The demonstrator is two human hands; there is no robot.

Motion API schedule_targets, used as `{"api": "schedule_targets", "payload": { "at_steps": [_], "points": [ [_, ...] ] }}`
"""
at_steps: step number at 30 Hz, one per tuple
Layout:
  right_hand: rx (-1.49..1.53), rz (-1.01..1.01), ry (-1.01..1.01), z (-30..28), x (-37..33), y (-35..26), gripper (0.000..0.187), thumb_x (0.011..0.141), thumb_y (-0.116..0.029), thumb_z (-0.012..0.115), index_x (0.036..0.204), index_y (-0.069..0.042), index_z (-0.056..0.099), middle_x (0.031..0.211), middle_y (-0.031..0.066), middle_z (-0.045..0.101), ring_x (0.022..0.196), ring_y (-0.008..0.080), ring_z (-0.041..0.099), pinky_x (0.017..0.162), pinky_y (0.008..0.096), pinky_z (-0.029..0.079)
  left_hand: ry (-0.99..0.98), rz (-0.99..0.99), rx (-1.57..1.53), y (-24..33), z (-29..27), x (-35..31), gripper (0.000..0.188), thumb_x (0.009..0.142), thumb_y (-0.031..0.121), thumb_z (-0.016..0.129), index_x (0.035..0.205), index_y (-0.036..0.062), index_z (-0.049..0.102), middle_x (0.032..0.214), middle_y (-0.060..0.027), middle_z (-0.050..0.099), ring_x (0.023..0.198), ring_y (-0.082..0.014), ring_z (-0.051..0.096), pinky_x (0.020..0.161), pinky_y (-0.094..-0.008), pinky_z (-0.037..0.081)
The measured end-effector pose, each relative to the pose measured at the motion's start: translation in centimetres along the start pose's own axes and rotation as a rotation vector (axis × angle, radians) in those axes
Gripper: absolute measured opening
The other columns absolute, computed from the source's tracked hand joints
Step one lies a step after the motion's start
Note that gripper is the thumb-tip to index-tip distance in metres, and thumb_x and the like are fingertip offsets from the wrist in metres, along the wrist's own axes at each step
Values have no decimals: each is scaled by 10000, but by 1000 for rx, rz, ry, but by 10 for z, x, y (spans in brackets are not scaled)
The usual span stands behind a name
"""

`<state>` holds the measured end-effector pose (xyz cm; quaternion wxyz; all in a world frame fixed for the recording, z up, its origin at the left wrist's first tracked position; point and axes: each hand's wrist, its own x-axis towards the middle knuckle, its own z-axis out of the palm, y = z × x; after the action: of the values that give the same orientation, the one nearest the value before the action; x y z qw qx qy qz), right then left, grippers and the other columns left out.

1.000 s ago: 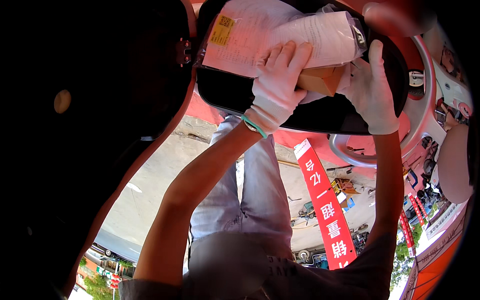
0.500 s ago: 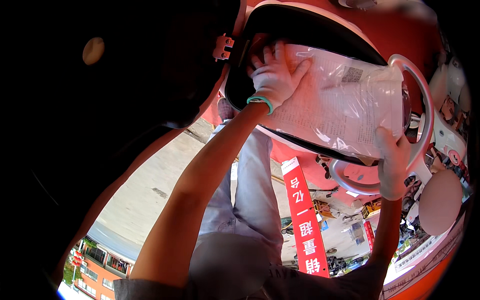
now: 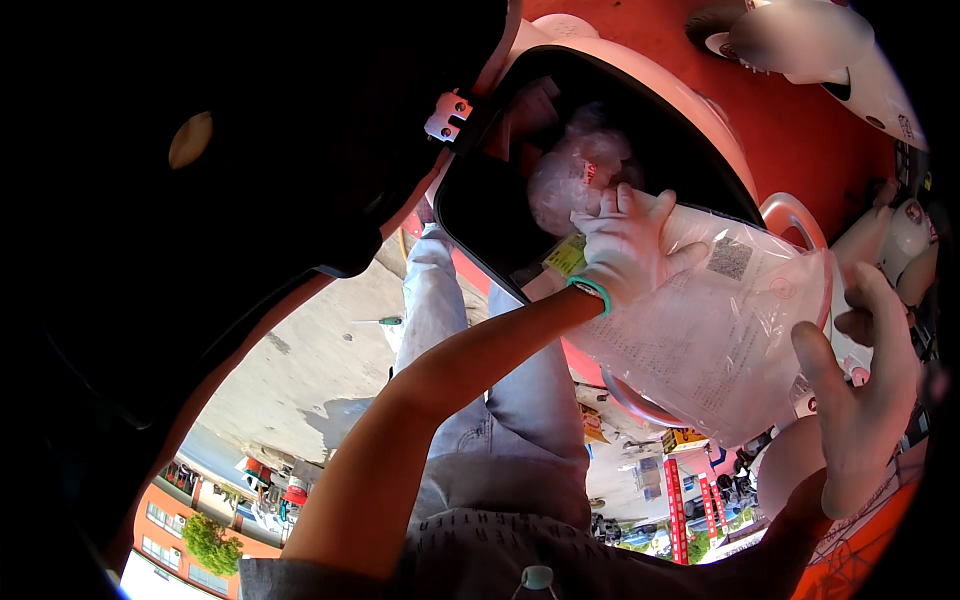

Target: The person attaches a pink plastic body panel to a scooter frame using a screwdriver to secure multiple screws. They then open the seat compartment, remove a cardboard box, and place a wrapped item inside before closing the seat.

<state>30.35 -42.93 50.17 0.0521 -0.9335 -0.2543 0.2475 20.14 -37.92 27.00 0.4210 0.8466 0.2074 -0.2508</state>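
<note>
My left hand (image 3: pixel 632 245), in a white glove with a teal cuff, lies on a clear plastic bag (image 3: pixel 700 320) of printed papers with its fingers spread. The bag slants over the near right rim of a black storage compartment (image 3: pixel 480 210). Inside the compartment sits a crumpled clear plastic bundle (image 3: pixel 580 175) with a bit of red print. A yellow-green label (image 3: pixel 567 255) shows beside my left wrist. My right hand (image 3: pixel 865 390), also gloved, is open at the right, thumb and fingers apart, just off the bag's right end.
A dark raised panel fills the left, joined by a metal hinge (image 3: pixel 449 117). A silver grab rail (image 3: pixel 795 215) curves behind the bag. White scooters (image 3: pixel 800 40) stand on red flooring at the upper right. A green-handled tool (image 3: pixel 388 321) lies on the concrete.
The bag has shifted right and toward me, uncovering the plastic bundle in the compartment. My left hand moved right with it. My right hand left the bag's end and opened. My view has shifted.
</note>
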Motion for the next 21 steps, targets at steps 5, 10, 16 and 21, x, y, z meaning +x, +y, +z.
{"api": "schedule_targets", "payload": {
  "at_steps": [5,10,16,21],
  "points": [
    [-587,-720,-493,139,150,-55,340,807,-230,576,1111,-77,554,1171,73,541,1036,233,563,803,364,494,61,105,25,-4,13,8,866,740,770,400,1427,251,305,1409,-316,270,1281,-512,253,877,-677,269],
    [-725,-824,-414,311,220,-42,388,830,-143,513,1212,-94,566,1281,109,528,1194,281,484,1002,379,385,-104,-12,-1,5,2,11,867,736,797,346,1437,292,276,1472,-270,190,1352,-466,168,929,-699,219],
    [-645,-704,-529,372,245,1,272,793,-146,559,1018,-55,682,1098,162,634,1031,276,606,862,388,490,-240,-50,34,17,-14,6,826,765,758,337,1446,298,243,1518,-197,117,1394,-397,109,954,-737,136],
    [-684,-692,-684,386,246,20,260,794,-97,504,964,-60,698,970,154,676,922,310,652,784,420,520,-83,-53,-179,-10,-13,2,528,815,450,478,1292,227,438,1390,-165,363,1250,-380,362,854,-627,370]
  ]
}}
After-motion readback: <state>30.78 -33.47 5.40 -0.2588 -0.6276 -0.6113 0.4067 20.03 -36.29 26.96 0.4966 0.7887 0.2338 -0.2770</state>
